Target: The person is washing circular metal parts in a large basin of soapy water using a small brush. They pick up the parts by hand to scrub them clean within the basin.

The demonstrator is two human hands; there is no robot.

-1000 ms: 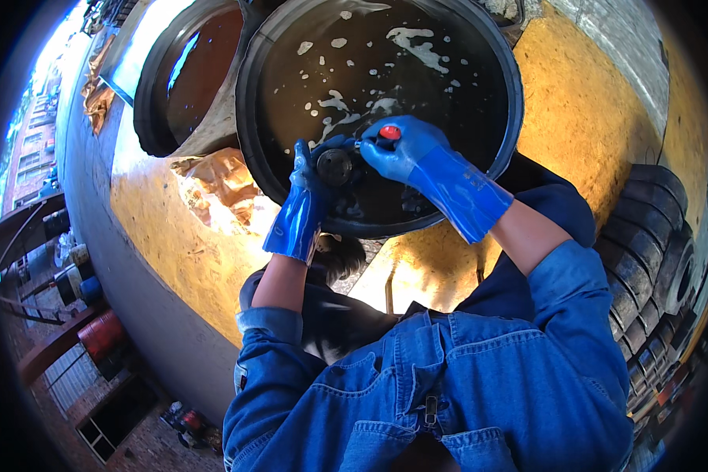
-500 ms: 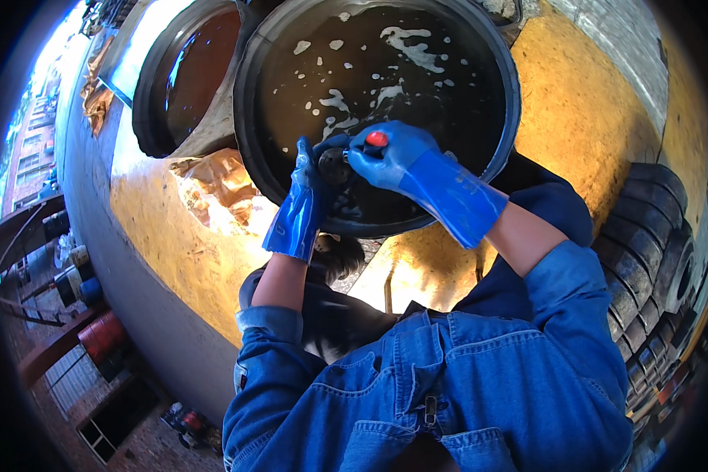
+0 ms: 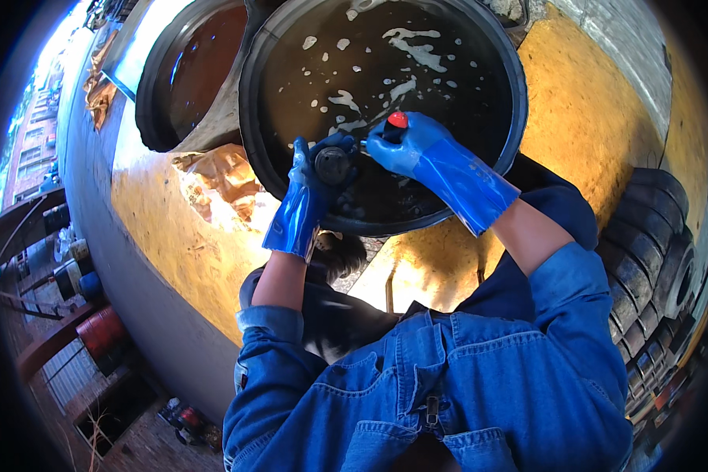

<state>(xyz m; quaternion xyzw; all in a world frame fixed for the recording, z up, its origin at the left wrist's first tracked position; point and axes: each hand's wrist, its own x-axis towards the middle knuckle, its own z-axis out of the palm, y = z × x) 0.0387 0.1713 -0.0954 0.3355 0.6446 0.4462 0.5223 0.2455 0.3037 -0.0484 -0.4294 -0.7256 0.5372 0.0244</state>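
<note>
My left hand [image 3: 305,177], in a long blue rubber glove, is closed around a dark, round metal part [image 3: 333,164] with a flat circular face turned up. My right hand [image 3: 419,145], gloved the same way, grips a hand tool with a red-and-black handle [image 3: 398,120]. Its thin tip points toward the round part, with a small gap between them. Both hands are over the near side of a large black tub [image 3: 519,98] of murky dark liquid [image 3: 433,94] with white foam patches. Most of the tool is hidden by my fingers.
At the upper left stands a second black tub [image 3: 145,110] with reddish-brown liquid. Crumpled brown paper [image 3: 224,185] lies beside the big tub on a yellow surface [image 3: 153,197]. Dark ring-shaped parts [image 3: 645,228] are stacked at the right. A red drum [image 3: 102,338] shows at the left.
My right hand has drawn the tool away to the right and slightly up from the round part. The part's face is now more visible in my left hand.
</note>
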